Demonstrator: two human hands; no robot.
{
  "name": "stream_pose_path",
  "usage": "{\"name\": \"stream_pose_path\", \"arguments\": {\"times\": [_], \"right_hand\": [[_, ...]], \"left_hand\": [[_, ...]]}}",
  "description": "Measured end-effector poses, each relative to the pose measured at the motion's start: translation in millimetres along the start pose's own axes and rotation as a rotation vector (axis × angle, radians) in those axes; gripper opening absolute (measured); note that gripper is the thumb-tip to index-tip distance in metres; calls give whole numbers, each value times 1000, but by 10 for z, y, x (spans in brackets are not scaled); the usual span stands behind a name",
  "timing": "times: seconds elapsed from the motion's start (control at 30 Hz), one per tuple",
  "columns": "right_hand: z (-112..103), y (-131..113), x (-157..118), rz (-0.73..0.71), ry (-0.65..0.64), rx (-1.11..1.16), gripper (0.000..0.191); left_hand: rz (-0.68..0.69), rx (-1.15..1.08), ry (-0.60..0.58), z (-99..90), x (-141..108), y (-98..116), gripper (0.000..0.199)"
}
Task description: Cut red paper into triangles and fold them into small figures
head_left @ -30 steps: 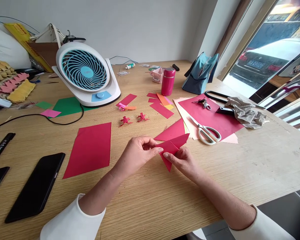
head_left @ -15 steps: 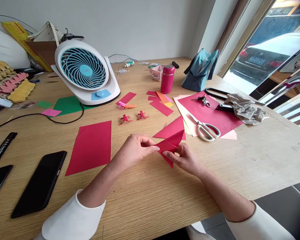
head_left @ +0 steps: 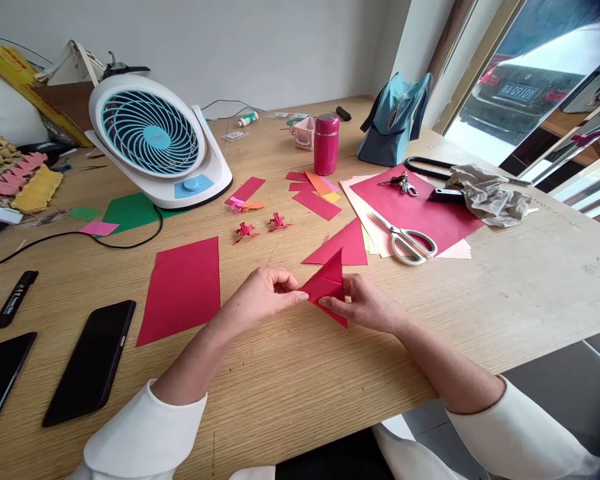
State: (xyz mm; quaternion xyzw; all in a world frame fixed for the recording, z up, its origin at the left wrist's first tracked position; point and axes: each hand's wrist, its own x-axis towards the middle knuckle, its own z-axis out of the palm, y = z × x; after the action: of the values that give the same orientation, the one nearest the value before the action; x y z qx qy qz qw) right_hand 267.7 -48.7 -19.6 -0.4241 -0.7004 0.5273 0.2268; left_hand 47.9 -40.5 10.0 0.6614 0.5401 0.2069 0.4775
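Observation:
Between my hands, a little above the table, is a folded piece of red paper (head_left: pixel 326 288) with creases and pointed corners. My left hand (head_left: pixel 273 293) pinches its left tip between thumb and fingers. On the other side, my right hand (head_left: pixel 365 303) grips it with the thumb on the near face and the fingers behind, partly hidden. Just beyond lies a red paper triangle (head_left: pixel 343 247), flat on the table. A larger red sheet (head_left: pixel 183 290) rests to the left of my left hand. Two small folded red paper figures (head_left: pixel 245 231) stand farther back.
Scissors (head_left: pixel 407 240) lie on stacked paper at the right, near keys (head_left: pixel 405 183) and a crumpled cloth (head_left: pixel 487 193). A fan (head_left: pixel 155 143), a pink flask (head_left: pixel 326 147) and a blue bag (head_left: pixel 395 120) stand behind. Phones (head_left: pixel 93 360) and a marker (head_left: pixel 15 300) lie left.
The right part of the folded red paper has swung inward and up, so it looks narrower. My right hand has shifted slightly left with it. The whole view has tilted slightly.

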Motion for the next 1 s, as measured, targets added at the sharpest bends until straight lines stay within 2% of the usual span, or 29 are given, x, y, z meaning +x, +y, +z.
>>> {"name": "stream_pose_path", "arguments": {"times": [0.27,0.37,0.43,0.5,0.7,0.83,1.0], "right_hand": [[-17,-17,11,-42,-27,-95,24],[1,-6,15,-16,-7,-140,20],[19,12,19,-4,2,-146,17],[35,41,25,-6,6,-142,15],[53,142,68,-90,48,32,18],[48,127,77,-36,35,127,19],[21,100,71,-6,63,78,19]], "left_hand": [[18,-41,-55,-10,-4,-79,25],[-22,-8,-87,40,12,-97,27],[-37,-41,-111,95,32,-113,31],[-40,-106,-117,148,51,-134,27],[-61,-291,-27,225,66,-213,27],[-62,-404,-9,237,65,-240,30],[-98,-402,-17,187,78,-263,29]]}}
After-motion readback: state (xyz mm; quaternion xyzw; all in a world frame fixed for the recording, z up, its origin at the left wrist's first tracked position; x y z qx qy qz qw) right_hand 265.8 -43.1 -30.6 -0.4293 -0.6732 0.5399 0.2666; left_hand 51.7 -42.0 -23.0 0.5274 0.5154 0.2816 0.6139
